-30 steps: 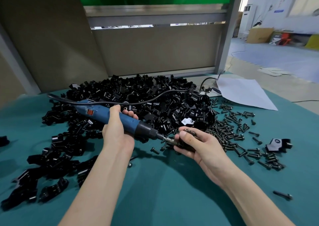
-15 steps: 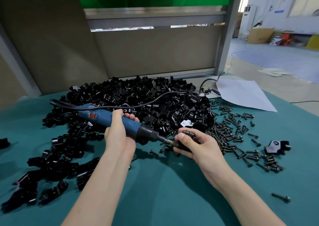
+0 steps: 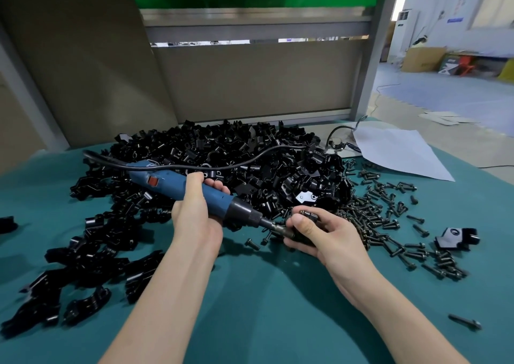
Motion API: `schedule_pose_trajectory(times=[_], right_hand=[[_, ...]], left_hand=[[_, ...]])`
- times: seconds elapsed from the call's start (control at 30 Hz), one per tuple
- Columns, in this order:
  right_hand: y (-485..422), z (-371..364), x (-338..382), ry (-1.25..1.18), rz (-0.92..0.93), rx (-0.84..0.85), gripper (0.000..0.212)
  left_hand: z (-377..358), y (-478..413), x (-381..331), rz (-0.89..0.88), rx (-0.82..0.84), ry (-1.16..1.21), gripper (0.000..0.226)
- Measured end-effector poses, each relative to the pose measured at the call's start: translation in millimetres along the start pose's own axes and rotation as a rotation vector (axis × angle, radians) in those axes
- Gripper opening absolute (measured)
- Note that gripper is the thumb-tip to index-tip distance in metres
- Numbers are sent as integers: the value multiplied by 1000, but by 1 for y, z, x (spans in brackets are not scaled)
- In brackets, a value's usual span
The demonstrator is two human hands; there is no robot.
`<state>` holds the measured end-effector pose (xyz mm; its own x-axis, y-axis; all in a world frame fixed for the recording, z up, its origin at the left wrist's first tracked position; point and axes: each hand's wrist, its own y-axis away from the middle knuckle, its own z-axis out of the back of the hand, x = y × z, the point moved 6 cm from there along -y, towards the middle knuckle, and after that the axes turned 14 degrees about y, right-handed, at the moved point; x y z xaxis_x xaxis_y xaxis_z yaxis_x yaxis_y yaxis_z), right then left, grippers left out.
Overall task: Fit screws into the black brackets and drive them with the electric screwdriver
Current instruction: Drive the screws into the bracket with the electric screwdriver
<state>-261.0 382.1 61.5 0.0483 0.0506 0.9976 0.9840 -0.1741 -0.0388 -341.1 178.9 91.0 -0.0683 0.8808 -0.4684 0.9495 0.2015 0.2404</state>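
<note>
My left hand (image 3: 194, 213) grips the blue electric screwdriver (image 3: 172, 184) around its body, the tool lying nearly level and pointing right. Its black nose and metal bit run into my right hand (image 3: 328, 238), which holds a small black bracket (image 3: 308, 215) with a screw against the bit tip. Most of that bracket is hidden by my fingers. A big heap of black brackets (image 3: 236, 163) lies behind both hands. Loose black screws (image 3: 383, 213) are scattered to the right of the heap.
The screwdriver's black cable (image 3: 250, 159) loops over the heap towards the back right. More brackets (image 3: 83, 260) lie on the teal table (image 3: 264, 308) at the left. One bracket (image 3: 456, 238) and a lone screw (image 3: 466, 322) lie right. A white sheet (image 3: 397, 152) lies behind.
Both hands hold the same grip, with the bit kept at the bracket. The view has shifted slightly; the tool and hands sit a little nearer me.
</note>
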Motion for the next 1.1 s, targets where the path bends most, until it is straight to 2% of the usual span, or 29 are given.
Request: schedule_pose_trajectory(times=[0.3, 0.5, 0.67, 0.8, 0.9, 1.0, 1.1], right_hand=[[-1, 1, 0, 17, 12, -15, 27], [0, 0, 1, 119, 29, -13, 7], [3, 1, 3, 312, 74, -22, 12], [4, 5, 4, 267, 110, -63, 13], [5, 9, 6, 161, 148, -74, 7], [5, 5, 7, 134, 155, -58, 11], [7, 4, 11, 115, 158, -51, 21]], left_hand=[[2, -3, 4, 22, -21, 15, 12], [10, -4, 5, 25, -73, 7, 13], [21, -7, 7, 40, -163, -19, 15], [29, -11, -7, -37, -239, -33, 20], [33, -10, -23, -117, -272, -87, 18], [34, -7, -30, -156, -263, -160, 33], [32, 0, -27, -230, -268, -444, 50]])
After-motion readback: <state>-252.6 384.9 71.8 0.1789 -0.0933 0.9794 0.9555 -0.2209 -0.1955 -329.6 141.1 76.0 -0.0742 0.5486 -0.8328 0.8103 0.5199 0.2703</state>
